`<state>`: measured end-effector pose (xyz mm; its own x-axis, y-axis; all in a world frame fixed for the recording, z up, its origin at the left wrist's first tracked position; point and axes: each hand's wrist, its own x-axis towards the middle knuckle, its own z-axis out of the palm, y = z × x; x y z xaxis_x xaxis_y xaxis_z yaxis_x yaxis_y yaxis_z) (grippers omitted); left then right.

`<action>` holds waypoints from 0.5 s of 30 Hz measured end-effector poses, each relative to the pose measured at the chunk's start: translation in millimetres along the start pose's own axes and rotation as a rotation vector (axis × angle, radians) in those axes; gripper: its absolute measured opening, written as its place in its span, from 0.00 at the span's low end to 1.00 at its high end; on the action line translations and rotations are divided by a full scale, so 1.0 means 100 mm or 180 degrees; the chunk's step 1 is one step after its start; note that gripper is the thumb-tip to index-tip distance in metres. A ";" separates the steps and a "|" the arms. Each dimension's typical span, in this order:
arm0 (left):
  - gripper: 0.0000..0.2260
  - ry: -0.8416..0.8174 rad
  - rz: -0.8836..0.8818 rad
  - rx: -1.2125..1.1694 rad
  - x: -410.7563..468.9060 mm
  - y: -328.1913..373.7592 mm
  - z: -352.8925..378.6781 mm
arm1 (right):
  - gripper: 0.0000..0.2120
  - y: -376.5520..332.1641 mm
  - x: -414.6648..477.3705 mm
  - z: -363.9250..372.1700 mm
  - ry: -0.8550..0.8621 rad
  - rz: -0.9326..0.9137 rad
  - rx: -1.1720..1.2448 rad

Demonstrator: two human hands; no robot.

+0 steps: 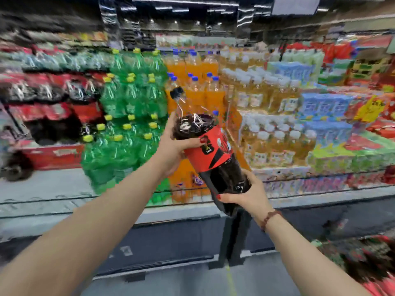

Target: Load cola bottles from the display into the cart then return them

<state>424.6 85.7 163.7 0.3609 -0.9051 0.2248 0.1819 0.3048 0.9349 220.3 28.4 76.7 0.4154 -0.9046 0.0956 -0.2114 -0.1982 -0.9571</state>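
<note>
I hold one large cola bottle (210, 150) in both hands, in front of the drinks display. It has dark liquid, a red label and a black cap, and it leans with the cap toward the upper left. My left hand (174, 146) grips its shoulder just above the label. My right hand (245, 194) cups and grips its base from below. More cola bottles (53, 92) with red labels stand on the display shelves at the far left, blurred. The cart shows only as a blurred red and dark shape (367, 263) at the lower right.
Green soda bottles (128, 116) fill the shelves left of centre, orange soda (192, 82) stands behind the held bottle, and yellow tea bottles (267, 107) and coloured packs lie to the right. A grey shelf ledge (64, 201) runs across below the display.
</note>
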 end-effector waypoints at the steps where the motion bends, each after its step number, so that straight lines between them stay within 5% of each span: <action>1: 0.49 0.0069 0.0034 0.0059 -0.04 0.07 -0.28 | 0.34 -0.06 0.03 0.28 -0.0101 -0.0021 0.0042; 9: 0.37 0.0834 0.0392 0.0284 -0.38 0.66 -2.26 | 0.41 -0.53 0.35 2.38 -0.0901 -0.0114 0.0221; 15: 0.42 0.1492 0.0586 0.0388 -0.64 1.05 -3.28 | 0.39 -0.85 0.46 3.50 -0.1474 -0.0207 0.0362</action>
<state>720.4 273.1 157.4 0.7530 -0.6011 0.2677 -0.0211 0.3846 0.9229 567.1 136.0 66.3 0.7804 -0.6234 0.0490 -0.0844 -0.1828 -0.9795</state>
